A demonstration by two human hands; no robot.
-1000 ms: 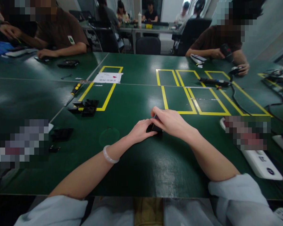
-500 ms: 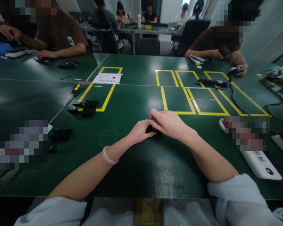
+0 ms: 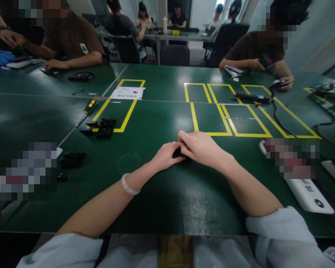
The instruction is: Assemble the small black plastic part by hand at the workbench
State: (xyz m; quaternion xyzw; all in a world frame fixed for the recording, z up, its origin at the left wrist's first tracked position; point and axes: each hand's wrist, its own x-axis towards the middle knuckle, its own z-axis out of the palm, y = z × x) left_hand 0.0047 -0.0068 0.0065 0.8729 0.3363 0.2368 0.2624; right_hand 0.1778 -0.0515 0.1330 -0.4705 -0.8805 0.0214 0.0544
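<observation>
A small black part (image 3: pixel 177 152) is held low over the green table, mostly covered by my fingers, so its exact kind does not show. My left hand (image 3: pixel 167 156) is closed around its left side, thumb toward me. My right hand (image 3: pixel 198 147) is closed against the part from above and the right, with bent fingers meeting the left hand's fingertips. Left of my hands lie a cluster of black plastic pieces (image 3: pixel 104 128), a flat black piece (image 3: pixel 73 160) and a smaller black bit (image 3: pixel 63 177).
A yellow-and-black screwdriver (image 3: pixel 89 106) and a white paper label (image 3: pixel 127 92) lie beyond. Yellow tape (image 3: pixel 194 117) marks rectangles on the table (image 3: pixel 162 201). A white power strip (image 3: pixel 307 191) stands right, with black cables (image 3: pixel 279 121). Two co-workers sit across; one holds a power driver (image 3: pixel 266 63).
My right fingers have shifted slightly around the black part, with the fingertips curled a little more. My left hand stays in place. In the background, a person has raised an arm.
</observation>
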